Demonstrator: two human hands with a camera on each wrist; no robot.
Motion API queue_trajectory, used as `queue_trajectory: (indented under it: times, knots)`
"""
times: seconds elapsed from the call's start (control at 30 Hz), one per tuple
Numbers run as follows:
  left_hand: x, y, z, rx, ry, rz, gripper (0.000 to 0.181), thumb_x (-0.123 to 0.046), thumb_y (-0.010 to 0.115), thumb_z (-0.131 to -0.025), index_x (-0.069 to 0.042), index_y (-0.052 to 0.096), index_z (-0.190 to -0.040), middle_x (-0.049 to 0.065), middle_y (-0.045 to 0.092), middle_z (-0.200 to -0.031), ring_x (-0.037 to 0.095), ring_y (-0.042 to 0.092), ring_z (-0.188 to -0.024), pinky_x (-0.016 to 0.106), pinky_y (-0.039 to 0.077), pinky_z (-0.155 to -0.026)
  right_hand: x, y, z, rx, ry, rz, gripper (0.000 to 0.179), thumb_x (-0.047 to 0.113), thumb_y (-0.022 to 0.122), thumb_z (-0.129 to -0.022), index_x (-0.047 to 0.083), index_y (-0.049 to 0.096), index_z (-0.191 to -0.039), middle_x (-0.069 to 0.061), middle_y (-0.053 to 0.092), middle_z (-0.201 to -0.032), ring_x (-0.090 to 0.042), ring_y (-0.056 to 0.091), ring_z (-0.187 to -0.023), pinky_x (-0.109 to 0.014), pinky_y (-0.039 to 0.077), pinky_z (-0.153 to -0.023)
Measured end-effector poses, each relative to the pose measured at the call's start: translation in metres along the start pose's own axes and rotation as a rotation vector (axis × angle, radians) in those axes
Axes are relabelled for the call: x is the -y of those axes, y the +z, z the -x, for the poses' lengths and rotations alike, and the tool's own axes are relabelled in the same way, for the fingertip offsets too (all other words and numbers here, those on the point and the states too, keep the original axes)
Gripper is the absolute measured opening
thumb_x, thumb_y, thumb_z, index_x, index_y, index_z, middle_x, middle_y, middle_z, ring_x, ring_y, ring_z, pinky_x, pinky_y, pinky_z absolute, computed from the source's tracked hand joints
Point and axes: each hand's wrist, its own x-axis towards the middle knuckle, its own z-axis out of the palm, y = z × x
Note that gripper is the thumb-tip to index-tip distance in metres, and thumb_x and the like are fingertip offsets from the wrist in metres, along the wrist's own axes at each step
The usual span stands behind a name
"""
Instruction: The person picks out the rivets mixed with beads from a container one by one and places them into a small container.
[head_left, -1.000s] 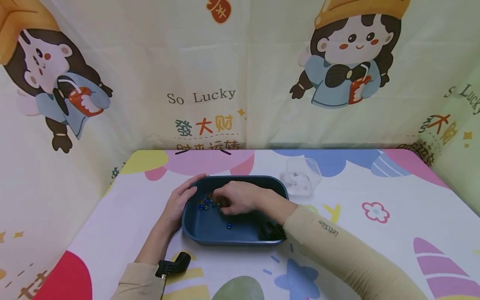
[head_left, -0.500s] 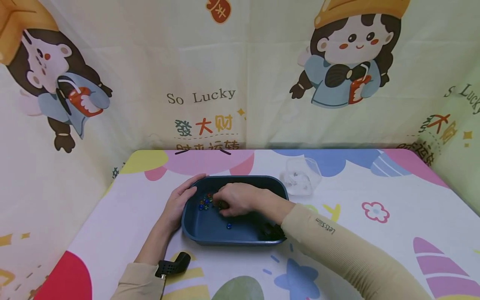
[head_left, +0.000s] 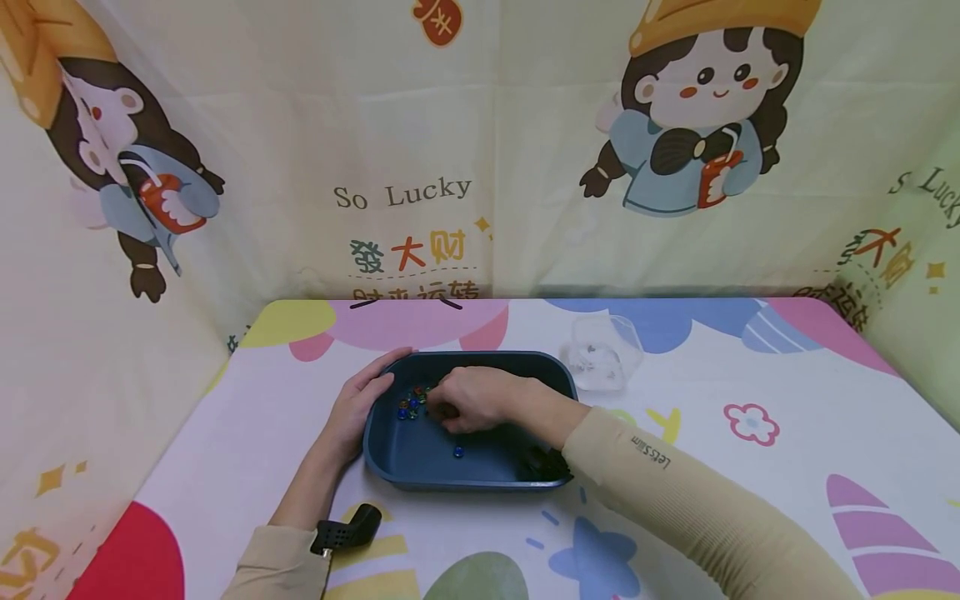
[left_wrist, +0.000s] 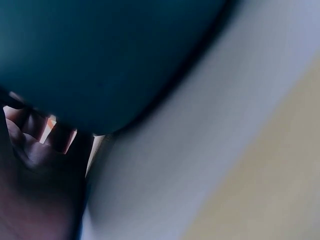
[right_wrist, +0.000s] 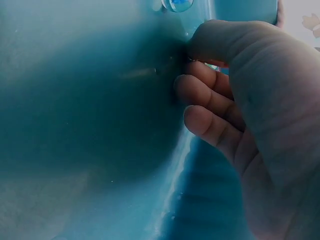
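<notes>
A dark blue tray lies on the table, and my left hand grips its left end, thumb at the rim and fingers along the outer wall. In the left wrist view those fingers curl beside the tray wall, partly hidden by it. Inside the tray, my right hand has its thumb and index fingertips together, with a small glint between them; a marble there is mostly hidden. Several coloured glass marbles cluster left of these fingertips. One blue marble lies apart, nearer the tray's front.
A transparent plastic box stands behind the tray's right end, with small details inside too faint to tell. Dark shadow covers the tray's front right corner. A patterned cloth covers the table, and a printed curtain hangs behind it.
My right hand has shifted slightly toward the front, and its thumb and fingers have drawn together; a marble seen beside them earlier is now hidden. My left hand and the tray stay put.
</notes>
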Motion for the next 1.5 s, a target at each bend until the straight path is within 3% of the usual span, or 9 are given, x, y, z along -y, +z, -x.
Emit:
queue_trajectory:
  times: [0.1, 0.4, 0.67, 0.9, 1.13, 1.33, 1.5]
  knots:
    - [-0.001, 0.0, 0.0, 0.0, -0.001, 0.005, 0.045, -0.018, 0.036, -0.11, -0.007, 0.044, -0.153, 0.007, 0.044, -0.155, 0.021, 0.034, -0.145, 0.041, 0.025, -0.119, 0.0, -0.001, 0.0, 0.008, 0.014, -0.007, 0.004, 0.016, 0.071, -0.095, 0.013, 0.071, -0.099, 0.008, 0.059, -0.078, -0.007, 0.055, -0.069, -0.018, 0.048, -0.064]
    - [0.0, -0.001, -0.002, 0.001, 0.0, 0.002, 0.045, -0.018, 0.036, -0.11, -0.005, 0.043, -0.153, 0.01, 0.042, -0.156, 0.023, 0.033, -0.146, 0.047, 0.023, -0.119, 0.003, -0.003, 0.0, 0.034, 0.053, 0.041, 0.005, 0.013, 0.071, -0.093, 0.017, 0.068, -0.093, 0.008, 0.059, -0.076, -0.007, 0.055, -0.067, -0.018, 0.047, -0.062]
    - [0.0, -0.001, -0.001, 0.002, 0.006, -0.012, 0.046, -0.021, 0.036, -0.11, -0.004, 0.043, -0.153, 0.01, 0.042, -0.156, 0.024, 0.032, -0.146, 0.043, 0.024, -0.119, 0.003, -0.005, 0.002, 0.033, 0.083, 0.029, 0.005, 0.011, 0.071, -0.091, 0.015, 0.068, -0.094, 0.008, 0.059, -0.077, -0.008, 0.056, -0.067, -0.019, 0.048, -0.062]
    - [0.001, -0.001, -0.001, -0.007, -0.004, 0.002, 0.045, -0.018, 0.036, -0.11, -0.007, 0.044, -0.152, 0.007, 0.044, -0.155, 0.021, 0.035, -0.144, 0.03, 0.032, -0.114, 0.001, -0.007, 0.008, -0.05, 0.053, -0.035, 0.007, 0.009, 0.069, -0.091, 0.012, 0.07, -0.097, 0.007, 0.06, -0.08, -0.009, 0.055, -0.07, -0.02, 0.048, -0.064]
    - [-0.001, 0.001, -0.001, -0.002, -0.007, 0.012, 0.045, -0.019, 0.036, -0.11, -0.007, 0.044, -0.153, 0.007, 0.043, -0.155, 0.021, 0.035, -0.145, 0.033, 0.031, -0.116, -0.002, -0.012, 0.014, -0.121, 0.06, -0.105, 0.01, 0.008, 0.068, -0.092, 0.011, 0.072, -0.101, 0.006, 0.061, -0.084, -0.01, 0.055, -0.073, -0.022, 0.049, -0.068]
    - [0.0, 0.002, 0.0, 0.005, 0.003, 0.014, 0.045, -0.019, 0.036, -0.11, -0.005, 0.043, -0.152, 0.009, 0.043, -0.156, 0.023, 0.035, -0.145, 0.029, 0.033, -0.114, -0.003, -0.014, 0.02, -0.173, 0.087, -0.123, 0.014, 0.01, 0.067, -0.093, 0.01, 0.072, -0.107, 0.006, 0.061, -0.09, -0.011, 0.056, -0.078, -0.024, 0.05, -0.072]
    - [0.001, 0.002, 0.0, 0.002, 0.011, -0.002, 0.046, -0.02, 0.037, -0.11, -0.004, 0.043, -0.152, 0.012, 0.043, -0.156, 0.024, 0.035, -0.145, 0.038, 0.027, -0.118, -0.003, -0.016, 0.026, -0.251, 0.098, -0.15, 0.015, 0.009, 0.067, -0.093, 0.008, 0.072, -0.107, 0.005, 0.062, -0.089, -0.012, 0.056, -0.077, -0.026, 0.05, -0.073]
